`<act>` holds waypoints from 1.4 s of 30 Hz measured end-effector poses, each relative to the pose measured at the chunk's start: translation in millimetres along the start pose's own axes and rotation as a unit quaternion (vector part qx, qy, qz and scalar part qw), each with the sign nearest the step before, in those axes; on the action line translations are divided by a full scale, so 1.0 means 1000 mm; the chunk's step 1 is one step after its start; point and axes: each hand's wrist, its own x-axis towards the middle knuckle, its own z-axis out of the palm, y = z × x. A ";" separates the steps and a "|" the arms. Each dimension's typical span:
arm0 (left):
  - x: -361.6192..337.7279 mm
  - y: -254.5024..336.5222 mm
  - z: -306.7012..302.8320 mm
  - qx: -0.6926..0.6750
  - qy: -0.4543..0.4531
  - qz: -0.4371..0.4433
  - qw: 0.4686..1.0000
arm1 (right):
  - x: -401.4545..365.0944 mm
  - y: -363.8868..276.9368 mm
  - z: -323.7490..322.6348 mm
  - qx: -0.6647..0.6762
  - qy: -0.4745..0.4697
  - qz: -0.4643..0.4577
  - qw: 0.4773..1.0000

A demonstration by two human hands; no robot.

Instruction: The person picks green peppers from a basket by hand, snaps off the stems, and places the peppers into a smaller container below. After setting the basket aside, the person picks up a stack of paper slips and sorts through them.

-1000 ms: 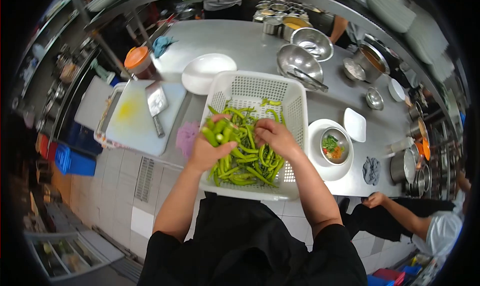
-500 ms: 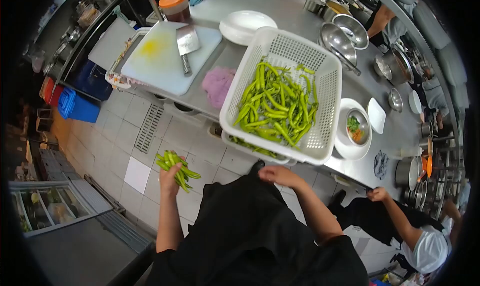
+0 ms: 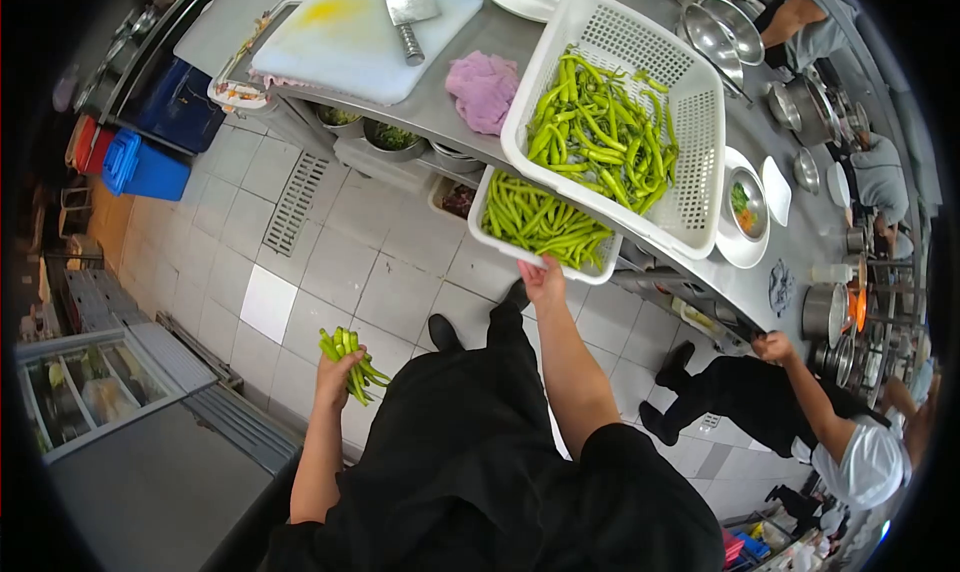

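My left hand is closed around a bunch of long green chili peppers, held out over the floor. With its fingers on the front rim, my right hand grips a white tub on the level under the counter. Green chili peppers fill this tub. Above and behind it, a larger white perforated basket stands on the counter's edge, holding more green chili peppers. Part of the lower tub is hidden beneath the counter.
On the counter lie a white cutting board with a cleaver, a purple cloth, plates and a metal bowl. Tiled floor with a drain grate extends left. A co-worker's hand is at the counter's right.
My right hand has moved from beside my apron to the lower tub's rim. More of that tub now shows from under the counter. The bunch stays in my left hand, and the view has shifted.
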 end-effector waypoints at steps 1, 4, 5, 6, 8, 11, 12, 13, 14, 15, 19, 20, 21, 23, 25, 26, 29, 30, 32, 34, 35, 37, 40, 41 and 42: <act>0.002 0.005 0.003 0.003 -0.004 0.002 1.000 | -0.012 0.005 -0.010 0.006 -0.005 0.015 1.000; 0.014 0.012 0.024 0.021 -0.052 -0.002 0.998 | -0.042 0.024 -0.051 0.039 0.023 0.027 0.999; 0.021 0.013 0.033 0.036 -0.071 0.002 0.997 | -0.055 0.029 -0.065 0.041 0.017 0.028 0.999; 0.028 0.015 0.043 0.053 -0.090 0.007 0.994 | -0.067 0.034 -0.076 0.044 0.011 0.029 0.999; 0.038 0.021 0.066 0.069 -0.113 0.011 0.991 | -0.086 0.040 -0.093 0.044 0.020 0.040 0.998; 0.057 0.028 0.110 0.124 -0.171 0.014 0.977 | -0.092 0.050 -0.123 0.038 0.032 0.050 0.997; 0.066 0.029 0.127 0.133 -0.178 0.015 0.975 | -0.092 0.053 -0.131 0.033 0.016 0.051 0.998; 0.076 0.028 0.145 0.161 -0.202 0.024 0.966 | -0.093 0.055 -0.135 0.029 0.000 0.050 0.998; 0.086 0.027 0.163 0.188 -0.226 0.032 0.955 | -0.093 0.056 -0.138 0.040 0.002 0.045 0.998; 0.091 0.028 0.186 0.196 -0.236 0.031 0.951 | -0.095 0.055 -0.140 0.029 -0.005 0.048 0.998; 0.109 0.009 0.288 0.259 -0.372 0.065 0.889 | -0.096 0.055 -0.152 0.012 -0.013 0.044 0.999; 0.106 0.006 0.316 0.323 -0.362 0.100 0.869 | -0.096 0.054 -0.151 0.004 -0.013 0.049 0.999; 0.124 -0.015 0.338 0.351 -0.362 0.097 0.858 | -0.097 0.054 -0.151 0.001 -0.014 0.048 0.999; 0.123 -0.017 0.380 0.454 -0.329 0.146 0.815 | -0.103 0.054 -0.145 0.017 -0.009 0.038 0.999; 0.129 -0.005 0.400 0.512 -0.257 0.154 0.805 | -0.104 0.056 -0.143 0.031 -0.003 0.033 0.999; 0.129 -0.002 0.407 0.563 -0.181 0.165 0.789 | -0.105 0.057 -0.144 0.031 -0.005 0.033 0.999; 0.176 0.020 0.385 0.560 -0.110 0.170 0.804 | -0.103 0.054 -0.144 0.025 -0.006 0.036 0.999; 0.183 0.041 0.378 0.613 -0.107 0.163 0.766 | -0.104 0.053 -0.144 0.008 -0.005 0.044 0.999; 0.254 0.033 0.352 0.567 -0.176 0.326 0.736 | -0.107 0.052 -0.142 0.004 0.003 0.036 0.999; 0.305 0.010 0.353 0.498 -0.236 0.477 0.684 | -0.109 0.049 -0.137 -0.006 0.008 0.029 1.000; 0.323 0.002 0.357 0.541 -0.232 0.482 0.649 | -0.111 0.048 -0.135 0.005 0.004 0.029 1.000; 0.318 0.004 0.359 0.582 -0.226 0.483 0.613 | -0.111 0.049 -0.136 0.014 0.001 0.030 0.999; 0.275 0.008 0.361 0.585 -0.216 0.460 0.632 | -0.110 0.046 -0.137 0.009 -0.009 0.038 0.999; 0.250 0.010 0.362 0.609 -0.155 0.459 0.628 | -0.109 0.048 -0.136 0.018 -0.007 0.039 0.999; 0.238 0.006 0.358 0.632 -0.093 0.454 0.622 | -0.109 0.050 -0.136 0.027 -0.004 0.041 0.999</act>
